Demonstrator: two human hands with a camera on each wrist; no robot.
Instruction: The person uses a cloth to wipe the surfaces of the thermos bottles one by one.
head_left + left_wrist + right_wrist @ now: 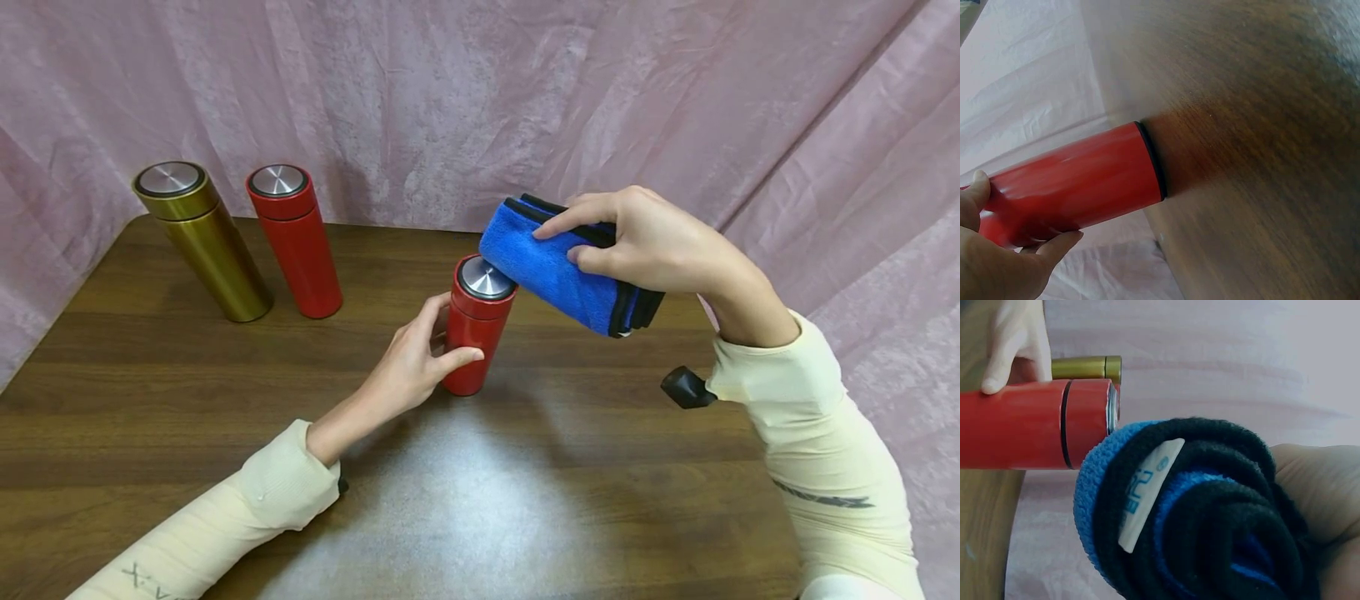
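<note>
Near the middle of the table stands a red thermos flask (pixel 474 333) with a brushed metal lid top. My left hand (pixel 408 362) grips its body from the left, thumb across the front and fingers behind; the left wrist view shows the flask's dark base rim close over the wood. My right hand (pixel 637 242) holds a folded blue towel (pixel 551 271) with black edging, pinched from above. One corner of the towel overlaps the flask's lid in the head view. A white tag (pixel 1150 494) shows on the towel's rolled edge in the right wrist view.
A gold thermos flask (pixel 213 250) and another red thermos flask (pixel 300 250) stand upright at the back left of the wooden table (pixel 187 400). A pink curtain (pixel 420 108) hangs behind the table and along its sides.
</note>
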